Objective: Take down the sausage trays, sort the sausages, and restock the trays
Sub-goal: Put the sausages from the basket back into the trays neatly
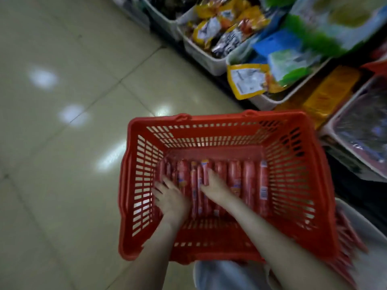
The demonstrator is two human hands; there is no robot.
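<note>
The basket is smooth red plastic with slotted walls. The sausages wear glossy red film. Floor tiles are polished and mirror the lamps. Shelf bins look like matt white plastic, their packets shiny film.

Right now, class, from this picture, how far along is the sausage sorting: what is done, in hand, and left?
Done: a row of sausages lies in the red basket. In hand: the left hand spreads open on the row's left end; the right hand touches a middle sausage, grip blurred. Left: more sausages sit in the white tray beside the basket; restocking not yet done.
</note>
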